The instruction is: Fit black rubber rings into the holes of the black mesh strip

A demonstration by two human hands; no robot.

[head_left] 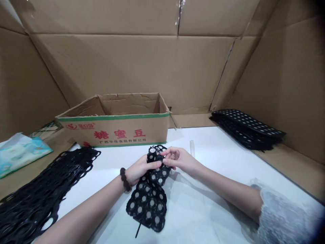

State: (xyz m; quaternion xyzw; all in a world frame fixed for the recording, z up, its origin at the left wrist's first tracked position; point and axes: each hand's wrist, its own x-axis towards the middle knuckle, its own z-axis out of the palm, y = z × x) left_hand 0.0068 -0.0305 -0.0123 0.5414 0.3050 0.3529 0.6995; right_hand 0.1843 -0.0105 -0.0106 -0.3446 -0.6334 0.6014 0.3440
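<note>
A black flexible sheet with round white discs (149, 200) lies bunched on the white table (218, 159) in front of me. My left hand (141, 169), with a dark bead bracelet on its wrist, grips the sheet's upper part. My right hand (177, 160) pinches the top edge of the same sheet with fingers closed, just to the right of the left hand. The sheet's lower end rests on the table between my forearms.
An open cardboard box (114, 130) with red lettering stands behind my hands. A heap of black punched-out webbing (43, 193) lies at the left. A stack of black disc sheets (247, 128) sits at the right rear. Cardboard walls surround the table. A pale blue packet (19, 152) lies far left.
</note>
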